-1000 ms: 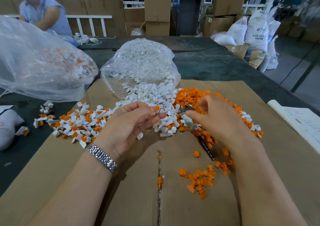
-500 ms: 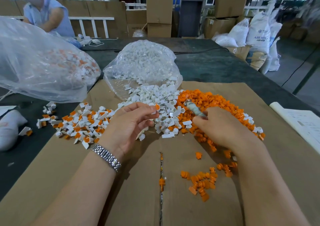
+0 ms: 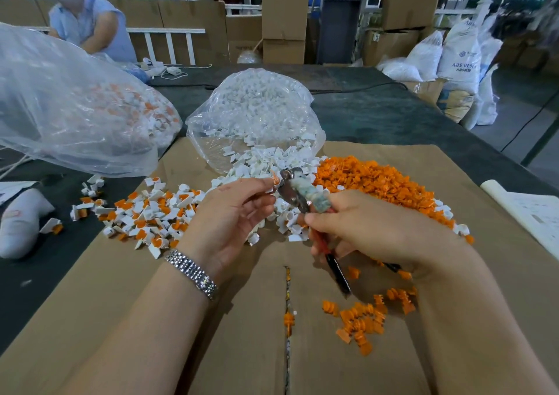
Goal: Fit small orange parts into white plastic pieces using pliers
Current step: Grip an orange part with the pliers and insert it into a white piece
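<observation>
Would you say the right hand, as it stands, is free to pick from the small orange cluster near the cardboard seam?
Probably not: the right hand grips the pliers, though the orange cluster lies uncovered.

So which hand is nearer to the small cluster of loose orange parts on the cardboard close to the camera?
Right. The right hand, gripping the pliers, sits just above the small cluster of orange parts; the left hand is farther off, up and to the left.

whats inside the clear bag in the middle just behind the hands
The clear bag holds plain white plastic pieces, heaped high and spilling from its open mouth onto the cardboard. No orange shows through it. Whatever is deeper in the heap is covered.
</observation>
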`<state>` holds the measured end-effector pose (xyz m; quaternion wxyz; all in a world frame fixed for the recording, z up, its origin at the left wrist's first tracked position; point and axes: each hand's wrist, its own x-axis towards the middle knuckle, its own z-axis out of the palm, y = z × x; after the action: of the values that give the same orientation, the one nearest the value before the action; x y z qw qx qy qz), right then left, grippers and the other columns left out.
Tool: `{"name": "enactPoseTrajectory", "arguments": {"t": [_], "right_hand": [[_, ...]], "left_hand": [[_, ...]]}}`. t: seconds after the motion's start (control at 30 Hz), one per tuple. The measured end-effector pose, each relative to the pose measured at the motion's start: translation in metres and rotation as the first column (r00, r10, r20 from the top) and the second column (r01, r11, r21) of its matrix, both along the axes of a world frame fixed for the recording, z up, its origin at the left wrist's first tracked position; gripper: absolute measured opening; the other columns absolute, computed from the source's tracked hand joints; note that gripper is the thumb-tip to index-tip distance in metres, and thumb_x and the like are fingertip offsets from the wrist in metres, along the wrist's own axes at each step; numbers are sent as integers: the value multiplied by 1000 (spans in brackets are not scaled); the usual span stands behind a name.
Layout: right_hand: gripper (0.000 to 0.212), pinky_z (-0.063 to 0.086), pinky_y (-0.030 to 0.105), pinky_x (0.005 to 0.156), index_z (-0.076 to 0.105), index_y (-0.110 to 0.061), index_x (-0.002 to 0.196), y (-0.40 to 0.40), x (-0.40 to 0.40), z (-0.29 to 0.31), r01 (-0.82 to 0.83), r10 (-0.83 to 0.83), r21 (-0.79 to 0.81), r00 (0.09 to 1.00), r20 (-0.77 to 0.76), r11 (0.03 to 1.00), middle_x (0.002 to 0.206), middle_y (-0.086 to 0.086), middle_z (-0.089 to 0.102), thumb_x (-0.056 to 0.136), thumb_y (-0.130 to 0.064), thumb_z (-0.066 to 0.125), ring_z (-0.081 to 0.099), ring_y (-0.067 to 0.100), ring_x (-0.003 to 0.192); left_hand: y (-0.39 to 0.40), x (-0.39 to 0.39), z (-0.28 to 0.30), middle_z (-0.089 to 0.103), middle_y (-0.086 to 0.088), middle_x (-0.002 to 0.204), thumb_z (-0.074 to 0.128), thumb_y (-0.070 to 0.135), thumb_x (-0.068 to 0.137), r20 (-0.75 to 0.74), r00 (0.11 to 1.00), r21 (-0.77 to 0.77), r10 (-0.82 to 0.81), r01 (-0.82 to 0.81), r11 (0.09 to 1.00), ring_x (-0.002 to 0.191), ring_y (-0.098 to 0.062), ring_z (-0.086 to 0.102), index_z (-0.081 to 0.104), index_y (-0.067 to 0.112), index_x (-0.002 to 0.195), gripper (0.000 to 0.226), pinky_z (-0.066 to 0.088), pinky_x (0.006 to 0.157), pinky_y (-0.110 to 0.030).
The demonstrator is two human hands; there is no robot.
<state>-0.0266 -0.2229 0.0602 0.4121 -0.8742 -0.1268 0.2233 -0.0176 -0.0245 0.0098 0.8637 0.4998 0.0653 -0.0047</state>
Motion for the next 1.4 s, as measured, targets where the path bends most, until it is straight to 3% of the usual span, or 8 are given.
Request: {"name": "enactPoseTrajectory", "arguments": {"t": [0.23,0.37,0.5,0.67,0.97,1.1,1.23,1.4], "right_hand": [[36,56,47,91,59,-10,95,4,-8,3,-44,60,-162,994,95,986,88,4,77,104,-44,49,72,24,91],[34,48,24,61,57,-12,94,6,-8,1,-38,62,-193,991,117,980,84,3,75,106,-42,46,69,11,70],[35,46,16,49,58,-15,89,9,-9,-1,-14,40,-171,988,151,985,62,-8,65,105,-43,47,62,4,55],[43,55,48,73,51,-13,80,16,-11,-5,-12,64,-207,967,247,978,71,9,57,104,-48,47,55,21,60],[44,57,46,65,60,-5,89,18,-3,-18,27,26,-199,965,261,980,61,11,61,104,-45,50,59,21,45],[50,60,35,59,64,-1,101,10,0,-20,-4,1,32,996,87,999,63,9,68,103,-48,49,68,25,55],[50,61,47,75,66,-9,109,-2,4,-17,49,-29,220,995,-93,974,76,9,71,98,-55,51,70,27,69],[52,41,28,55,60,-13,84,-14,13,-16,198,-191,12,925,328,980,64,-3,59,95,-64,51,54,10,57]], "left_hand": [[-2,-3,0,70,1,76,78,9,83,5,999,142,38,-39,989,61,-8,60,81,13,71,13,54,62,-21],[-2,-3,0,69,1,75,75,7,85,10,999,163,33,-34,986,59,-7,56,81,12,71,16,53,59,-19],[0,-1,-2,67,-2,75,74,3,86,-8,1000,146,25,-24,989,58,-8,54,79,8,73,15,49,54,-19],[2,1,-6,64,-6,71,73,0,86,-13,1000,150,28,-26,988,55,-9,55,79,7,69,20,48,52,-19],[3,-1,-6,65,-10,72,74,0,86,-17,999,183,30,-26,983,59,-13,57,78,4,71,16,51,55,-19],[3,-3,-2,66,-8,74,76,7,84,2,1000,166,4,-4,986,64,-14,64,72,-1,86,9,56,60,-21],[3,-5,2,64,-6,73,71,7,91,56,998,165,24,-33,986,66,-15,67,69,3,85,8,58,62,-23],[5,-9,4,71,-7,85,70,9,93,104,994,280,-44,14,960,84,-21,74,73,13,73,20,56,64,-22]]}}
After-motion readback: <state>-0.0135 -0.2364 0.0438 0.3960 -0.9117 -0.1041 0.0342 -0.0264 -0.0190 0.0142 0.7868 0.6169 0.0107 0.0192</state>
